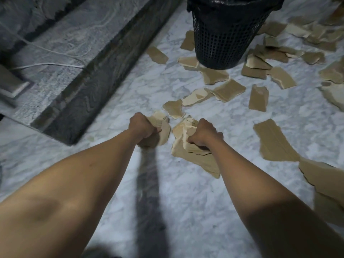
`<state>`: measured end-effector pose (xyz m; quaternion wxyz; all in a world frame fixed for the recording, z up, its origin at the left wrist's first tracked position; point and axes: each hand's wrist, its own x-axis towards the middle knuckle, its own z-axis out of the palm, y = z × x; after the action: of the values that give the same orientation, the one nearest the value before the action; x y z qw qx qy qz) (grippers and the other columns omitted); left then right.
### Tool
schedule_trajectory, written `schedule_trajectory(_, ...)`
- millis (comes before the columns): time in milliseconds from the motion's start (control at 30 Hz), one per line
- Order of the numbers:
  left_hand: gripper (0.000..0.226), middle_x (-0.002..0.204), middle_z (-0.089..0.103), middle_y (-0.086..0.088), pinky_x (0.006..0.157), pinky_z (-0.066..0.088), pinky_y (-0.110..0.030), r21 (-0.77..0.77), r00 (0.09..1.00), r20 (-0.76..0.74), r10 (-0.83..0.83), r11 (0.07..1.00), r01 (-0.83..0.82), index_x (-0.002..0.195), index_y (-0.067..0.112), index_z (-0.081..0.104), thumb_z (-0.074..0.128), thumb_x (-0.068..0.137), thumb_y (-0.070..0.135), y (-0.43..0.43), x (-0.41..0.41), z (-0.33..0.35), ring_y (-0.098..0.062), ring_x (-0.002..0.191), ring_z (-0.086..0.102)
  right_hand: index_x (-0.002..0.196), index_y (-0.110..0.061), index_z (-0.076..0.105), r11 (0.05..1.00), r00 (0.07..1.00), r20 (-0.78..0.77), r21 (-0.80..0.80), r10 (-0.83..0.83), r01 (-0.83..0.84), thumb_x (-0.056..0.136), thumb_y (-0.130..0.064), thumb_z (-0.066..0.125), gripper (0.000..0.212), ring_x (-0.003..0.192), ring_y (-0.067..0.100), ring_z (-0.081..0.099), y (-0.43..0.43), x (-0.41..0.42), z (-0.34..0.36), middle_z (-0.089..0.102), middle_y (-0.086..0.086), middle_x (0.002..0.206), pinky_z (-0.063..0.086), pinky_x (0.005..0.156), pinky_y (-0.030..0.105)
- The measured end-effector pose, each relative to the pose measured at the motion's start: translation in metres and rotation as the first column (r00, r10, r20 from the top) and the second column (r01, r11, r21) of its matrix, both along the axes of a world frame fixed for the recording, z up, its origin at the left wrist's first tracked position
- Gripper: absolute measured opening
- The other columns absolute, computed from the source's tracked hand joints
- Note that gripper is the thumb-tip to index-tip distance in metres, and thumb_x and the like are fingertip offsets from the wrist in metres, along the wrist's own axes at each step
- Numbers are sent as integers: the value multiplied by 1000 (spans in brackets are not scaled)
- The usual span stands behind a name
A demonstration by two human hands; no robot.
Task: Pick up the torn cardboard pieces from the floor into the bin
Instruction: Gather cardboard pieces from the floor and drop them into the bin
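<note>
My left hand [141, 126] is clenched around a small bunch of torn cardboard pieces [163, 127]. Close beside it, my right hand [202, 134] grips a thicker stack of torn cardboard [195, 157] that hangs down below the fist. Both fists hover above the white marble floor [186, 202]. A black perforated bin [226, 34] with a black liner stands at the top, well beyond my hands. Several loose brown cardboard scraps [229, 90] lie scattered on the floor between my hands and the bin, with more spread to the right [273, 144].
A dark grey stone step or ledge [78, 71] runs diagonally along the left, with a thin white cable [48, 64] lying on it. More cardboard pieces [322, 175] are heaped at the right edge. My arms cast a shadow on the floor below.
</note>
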<state>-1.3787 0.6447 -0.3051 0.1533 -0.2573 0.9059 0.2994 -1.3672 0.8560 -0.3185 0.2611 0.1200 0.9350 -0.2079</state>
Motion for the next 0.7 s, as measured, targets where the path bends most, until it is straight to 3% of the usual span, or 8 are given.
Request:
schedule_trajectory(100,74,113,54,-3,81,48,-32,124,986,-140,-88,987,106,120,12,48,92,65,37,16,-22,8,-20,101,52,116,-17,41,993,995,59,-86,-74,79,65,-38,84,70,115,31,55,12,-3,-2,54,2,121,42,101,49)
schedule_trajectory(200,87,128,51,-6,87,47,-31,208,975,-132,-181,956,205,135,16,40,91,67,35,40,-49,11,-23,112,52,112,-16,56,980,989,83,-147,-126,137,57,-35,90,67,103,30,63,39,5,-7,65,5,111,52,94,45)
schedule_trajectory(333,88,136,41,-13,107,33,-38,-117,923,-21,-385,917,381,144,10,33,65,82,64,64,-66,-8,-32,122,44,99,-16,69,963,975,4,-154,-222,220,51,-36,89,55,89,27,68,87,7,-3,71,2,92,56,89,44)
schedule_trajectory(467,79,132,46,-15,105,28,-30,-181,892,6,-453,876,447,138,6,41,53,89,67,69,-73,-7,-31,125,39,119,-15,60,953,972,-104,199,-213,230,52,-61,80,84,111,35,58,140,-5,19,61,11,120,46,97,47)
schedule_trajectory(533,79,136,44,-18,81,37,-26,-152,908,49,-416,895,419,136,4,44,70,82,57,70,-76,-6,-27,114,43,136,-11,47,906,963,-43,331,-265,264,63,-67,77,97,125,38,44,173,-6,18,43,15,134,36,102,52)
schedule_trajectory(600,85,140,40,-21,63,35,-23,-173,891,133,-435,875,453,134,2,47,88,69,39,71,-80,-9,-27,104,43,142,-10,43,906,956,70,348,-283,243,45,-85,64,125,125,38,44,201,-4,10,42,17,136,36,104,48)
schedule_trajectory(633,88,141,39,-22,67,41,-25,-182,888,133,-440,870,459,134,2,46,89,66,37,70,-81,-8,-29,107,45,143,-11,44,917,958,115,340,-262,210,36,-91,56,134,124,38,46,211,-4,3,46,19,136,36,104,44)
schedule_trajectory(700,91,137,40,-20,94,45,-35,-177,902,135,-410,886,429,135,1,44,83,71,51,70,-79,-5,-34,122,45,143,-10,44,927,961,123,320,-246,196,49,-87,63,123,126,36,44,215,-2,-1,49,20,136,35,102,42)
